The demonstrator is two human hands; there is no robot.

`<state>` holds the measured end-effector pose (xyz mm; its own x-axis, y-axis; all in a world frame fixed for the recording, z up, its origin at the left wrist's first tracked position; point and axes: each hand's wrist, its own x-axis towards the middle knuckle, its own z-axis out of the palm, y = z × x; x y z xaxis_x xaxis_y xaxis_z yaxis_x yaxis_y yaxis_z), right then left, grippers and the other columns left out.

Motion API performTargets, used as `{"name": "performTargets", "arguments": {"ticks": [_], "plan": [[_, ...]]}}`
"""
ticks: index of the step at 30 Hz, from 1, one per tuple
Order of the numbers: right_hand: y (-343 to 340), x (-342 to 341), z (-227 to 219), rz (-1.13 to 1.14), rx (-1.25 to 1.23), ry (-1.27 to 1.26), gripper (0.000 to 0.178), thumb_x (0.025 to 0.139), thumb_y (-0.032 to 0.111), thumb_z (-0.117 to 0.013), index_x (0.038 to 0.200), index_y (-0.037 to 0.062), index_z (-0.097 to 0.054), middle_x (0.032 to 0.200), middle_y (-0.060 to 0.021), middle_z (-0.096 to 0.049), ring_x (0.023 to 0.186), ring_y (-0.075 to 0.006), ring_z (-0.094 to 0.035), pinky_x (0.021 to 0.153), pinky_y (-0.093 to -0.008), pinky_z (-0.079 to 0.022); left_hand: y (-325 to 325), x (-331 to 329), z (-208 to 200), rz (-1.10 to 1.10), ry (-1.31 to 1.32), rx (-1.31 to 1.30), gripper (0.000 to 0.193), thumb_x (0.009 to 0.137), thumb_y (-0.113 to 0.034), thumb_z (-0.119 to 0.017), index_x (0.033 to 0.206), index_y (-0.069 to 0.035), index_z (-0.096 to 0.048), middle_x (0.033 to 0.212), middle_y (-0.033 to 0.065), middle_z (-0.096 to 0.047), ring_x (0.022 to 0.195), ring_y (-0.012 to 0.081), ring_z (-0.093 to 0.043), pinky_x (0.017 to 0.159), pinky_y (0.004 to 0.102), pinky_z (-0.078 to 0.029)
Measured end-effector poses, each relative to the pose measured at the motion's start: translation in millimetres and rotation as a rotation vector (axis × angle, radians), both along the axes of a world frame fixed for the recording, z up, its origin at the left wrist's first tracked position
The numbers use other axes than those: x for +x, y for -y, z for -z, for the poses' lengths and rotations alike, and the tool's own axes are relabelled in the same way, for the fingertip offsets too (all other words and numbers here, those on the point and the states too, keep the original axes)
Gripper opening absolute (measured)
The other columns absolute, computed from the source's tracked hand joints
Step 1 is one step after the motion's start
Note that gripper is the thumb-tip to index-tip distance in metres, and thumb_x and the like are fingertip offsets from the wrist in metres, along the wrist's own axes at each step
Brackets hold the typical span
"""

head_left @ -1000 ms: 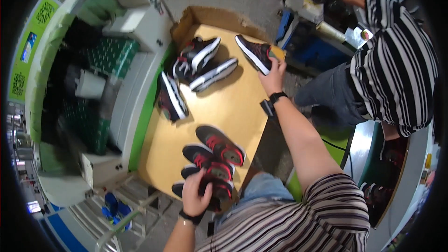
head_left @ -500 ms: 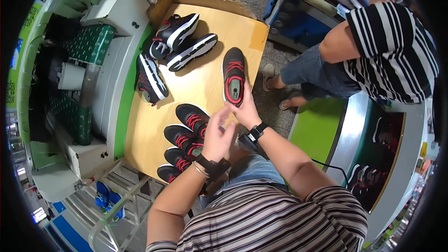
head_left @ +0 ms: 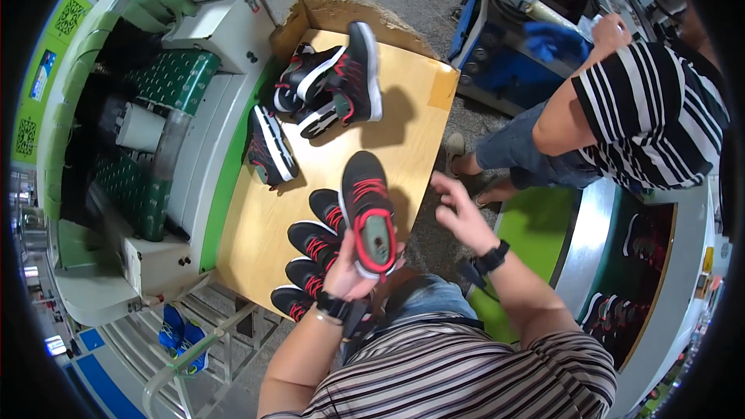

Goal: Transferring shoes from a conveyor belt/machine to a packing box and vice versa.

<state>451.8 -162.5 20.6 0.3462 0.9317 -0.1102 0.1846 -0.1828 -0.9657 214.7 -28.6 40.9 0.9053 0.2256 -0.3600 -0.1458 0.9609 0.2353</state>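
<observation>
A black sneaker with red laces, red collar lining and a white sole edge is held over the near part of the table, toe pointing away from me. My left hand is closed around its heel end. To the right of it my right hand is in the air beyond the table edge, fingers apart, holding nothing. Just left of the held sneaker, several like sneakers lie in a row. Farther back is a loose pile of sneakers, one of them, a tilted sneaker, with its white sole turned right.
A light wooden table has a cardboard border at its back. On the left stands a machine with a green perforated belt. A co-worker stands at the right, by a conveyor carrying shoes. Blue shoes sit on a rack at lower left.
My right hand, earlier gripping a sneaker, is now empty and farther right. My left hand, earlier empty, now grips a sneaker. Another sneaker appears at the pile. The view has shifted slightly.
</observation>
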Motion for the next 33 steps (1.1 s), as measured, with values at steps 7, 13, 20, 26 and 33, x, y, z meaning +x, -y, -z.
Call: {"name": "performTargets", "arguments": {"ticks": [7,13,20,26,33], "plan": [[-197.3,6.9,33.1,0.514,0.068,0.217,0.119,0.073,0.037,-0.083,0.154,0.0031,-0.001,0.155,-0.0272,-0.015,0.145,-0.0401,-0.016,0.119,-0.0430,-0.017,-7.4,-127.0,-23.7,-0.266,-0.160,0.174,0.097,0.087,-0.075,-0.043,0.147,0.000,-0.029,0.142,0.0211,-0.045,0.119,0.0383,-0.056,0.087,0.0514,-0.055],[-282.2,86.7,90.3,1.357,0.078,0.326,0.082,0.067,0.045,-0.084,0.126,0.0102,-0.040,0.115,-0.0216,-0.053,0.105,-0.0381,-0.055,0.090,-0.0485,-0.044,15.4,-177.7,-35.3,-0.505,-0.165,0.207,0.094,0.086,-0.075,-0.045,0.144,-0.002,-0.035,0.137,0.0199,-0.048,0.111,0.0366,-0.059,0.081,0.0508,-0.056],[-254.4,87.7,61.7,1.232,0.012,0.158,0.057,0.072,0.008,-0.072,0.113,0.0061,-0.033,0.107,-0.0241,-0.053,0.102,-0.0386,-0.057,0.092,-0.0431,-0.043,21.7,-212.4,-31.1,-0.611,-0.159,0.198,0.099,0.081,-0.078,-0.051,0.141,0.000,-0.037,0.132,0.0161,-0.049,0.108,0.0334,-0.058,0.079,0.0487,-0.052],[-108.0,-2.1,76.8,0.311,-0.088,0.080,0.059,0.079,0.015,-0.073,0.121,0.0043,-0.034,0.116,-0.0180,-0.047,0.105,-0.0244,-0.052,0.092,-0.0348,-0.043,-32.4,-226.7,-46.5,-0.558,0.100,0.149,0.078,0.092,-0.052,-0.057,0.151,-0.013,-0.025,0.152,0.0162,-0.033,0.131,0.0525,-0.039,0.076,0.0690,-0.054],[-84.9,-95.4,-14.9,-0.152,0.143,0.639,0.064,0.083,0.012,-0.071,0.137,0.0009,-0.039,0.142,-0.0266,-0.041,0.131,-0.0422,-0.041,0.110,-0.0430,-0.034,-176.6,-163.6,-68.5,-0.736,0.113,0.335,0.076,0.088,-0.060,-0.059,0.149,-0.023,-0.035,0.150,0.0112,-0.040,0.121,0.0382,-0.052,0.075,0.0410,-0.057]]}}
